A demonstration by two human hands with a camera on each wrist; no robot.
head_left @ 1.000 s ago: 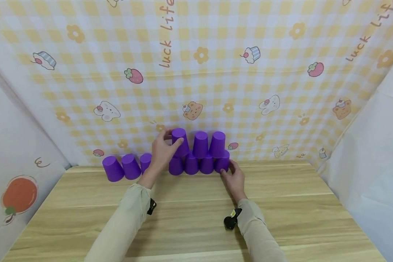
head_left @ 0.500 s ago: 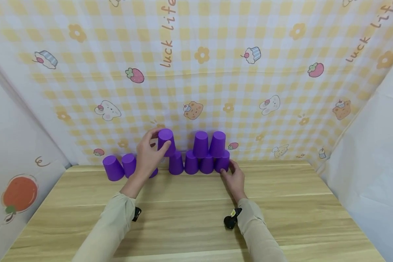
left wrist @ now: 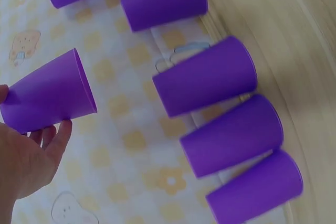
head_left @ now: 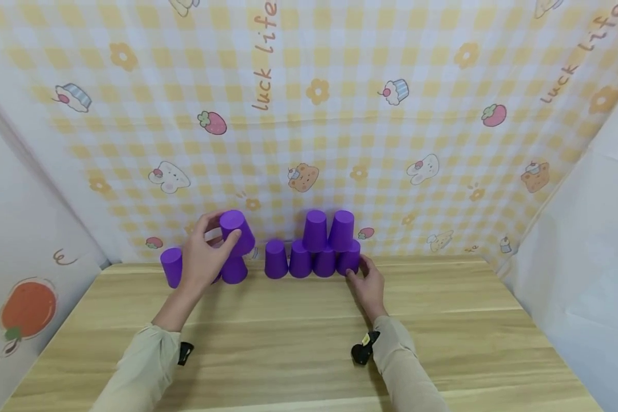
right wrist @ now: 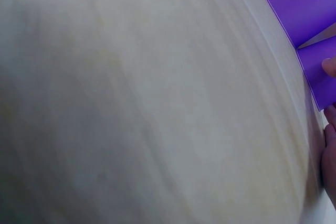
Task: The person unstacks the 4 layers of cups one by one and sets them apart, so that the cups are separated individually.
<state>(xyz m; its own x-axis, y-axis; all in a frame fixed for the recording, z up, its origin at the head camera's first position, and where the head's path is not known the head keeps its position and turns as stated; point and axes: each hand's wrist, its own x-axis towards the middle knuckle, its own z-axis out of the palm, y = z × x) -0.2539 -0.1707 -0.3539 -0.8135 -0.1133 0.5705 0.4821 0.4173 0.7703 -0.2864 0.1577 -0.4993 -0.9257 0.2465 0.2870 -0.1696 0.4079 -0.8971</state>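
My left hand [head_left: 206, 254] holds an upside-down purple cup [left wrist: 50, 95] by its sides, thumb in front and fingers behind. In the left wrist view this cup is clear of the three standing cups; the rightmost of those is a purple cup [head_left: 234, 270] right below it in the head view. My right hand [head_left: 368, 286] holds the end cup [head_left: 348, 258] of a bottom row, thumb on its front and fingers at its right side. Two more purple cups, the left one [head_left: 316, 231] and the right one [head_left: 342, 231], stand upside down on that row.
The bottom row's leftmost cup [head_left: 276, 260] has nothing on it. Another purple cup [head_left: 172, 267] stands at the far left, partly behind my left hand. A checkered cloth [head_left: 365, 131] hangs right behind the cups, at the back of the wooden table [head_left: 288, 337].
My left hand has lifted the cup away from above the row's left end and carried it left, over the separate cups. My right hand has stayed at the end cup.
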